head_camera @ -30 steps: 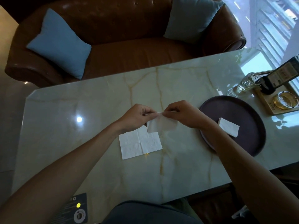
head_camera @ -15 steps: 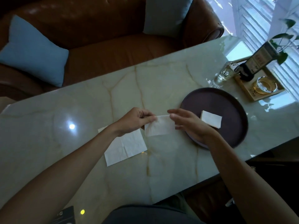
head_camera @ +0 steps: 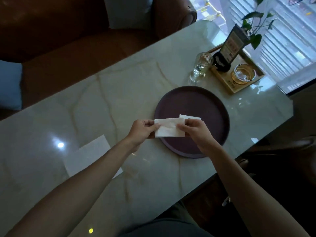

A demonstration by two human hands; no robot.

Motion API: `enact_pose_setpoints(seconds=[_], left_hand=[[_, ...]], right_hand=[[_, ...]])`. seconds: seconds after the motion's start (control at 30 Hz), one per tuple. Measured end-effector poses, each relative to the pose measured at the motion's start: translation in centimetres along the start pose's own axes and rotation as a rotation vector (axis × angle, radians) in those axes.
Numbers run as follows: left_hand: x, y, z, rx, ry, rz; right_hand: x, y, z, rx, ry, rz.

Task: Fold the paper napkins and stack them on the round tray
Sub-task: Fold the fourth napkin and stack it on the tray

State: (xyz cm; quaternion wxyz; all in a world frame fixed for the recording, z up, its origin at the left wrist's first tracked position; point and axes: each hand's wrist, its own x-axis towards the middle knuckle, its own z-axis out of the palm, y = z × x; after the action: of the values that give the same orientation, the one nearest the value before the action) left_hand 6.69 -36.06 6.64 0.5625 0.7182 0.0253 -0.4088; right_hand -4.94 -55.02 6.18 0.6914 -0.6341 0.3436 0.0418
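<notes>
A folded white napkin [head_camera: 168, 128] hangs above the near left part of the round dark purple tray [head_camera: 193, 103]. My left hand [head_camera: 142, 130] pinches its left edge and my right hand [head_camera: 194, 130] pinches its right edge. Behind my right hand another folded napkin [head_camera: 189, 116] lies on the tray, mostly hidden by that hand. An unfolded napkin [head_camera: 87, 154] lies flat on the marble table [head_camera: 119, 93] to the left, partly under my left forearm.
A glass bottle [head_camera: 201, 66] stands just beyond the tray. To its right a wooden tray [head_camera: 237, 81] holds a dark sign stand [head_camera: 229, 48] and a glass ashtray [head_camera: 242, 74]. A brown sofa [head_camera: 68, 40] with cushions runs behind the table.
Both hands have carried the folded napkin to the right, from above the bare table to above the tray. My right hand, open at its edge before, now pinches it.
</notes>
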Motion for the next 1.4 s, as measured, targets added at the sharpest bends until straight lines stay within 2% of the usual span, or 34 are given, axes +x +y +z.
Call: enact_pose_setpoints(seconds=[0.1, 0.37, 0.5, 1.0, 1.2, 1.4], left_hand=[[2.2, -0.4, 3.3, 0.013, 0.038, -0.004], [7.9, -2.0, 8.8, 0.139, 0.026, -0.041], [10.1, -2.7, 10.3, 0.235, 0.065, -0.006], [13.1, -4.9, 11.4, 0.528, 0.213, 0.13], [12.9, -5.5, 11.1, 0.628, 0.203, 0.162], [13.0, -4.9, 10.8, 0.659, 0.185, 0.107]], right_hand=[[1.5, 1.9, -2.3, -0.012, 0.106, 0.06], [4.6, 5.3, -6.6, 0.138, 0.223, 0.207], [6.4, 6.1, -7.7, 0.062, 0.299, 0.243], [8.8, 7.9, -7.9, -0.402, 0.38, 0.251], [9.1, 8.0, -8.0, -0.36, 0.44, 0.309], [9.2, 7.0, -8.0, -0.403, 0.422, 0.347]])
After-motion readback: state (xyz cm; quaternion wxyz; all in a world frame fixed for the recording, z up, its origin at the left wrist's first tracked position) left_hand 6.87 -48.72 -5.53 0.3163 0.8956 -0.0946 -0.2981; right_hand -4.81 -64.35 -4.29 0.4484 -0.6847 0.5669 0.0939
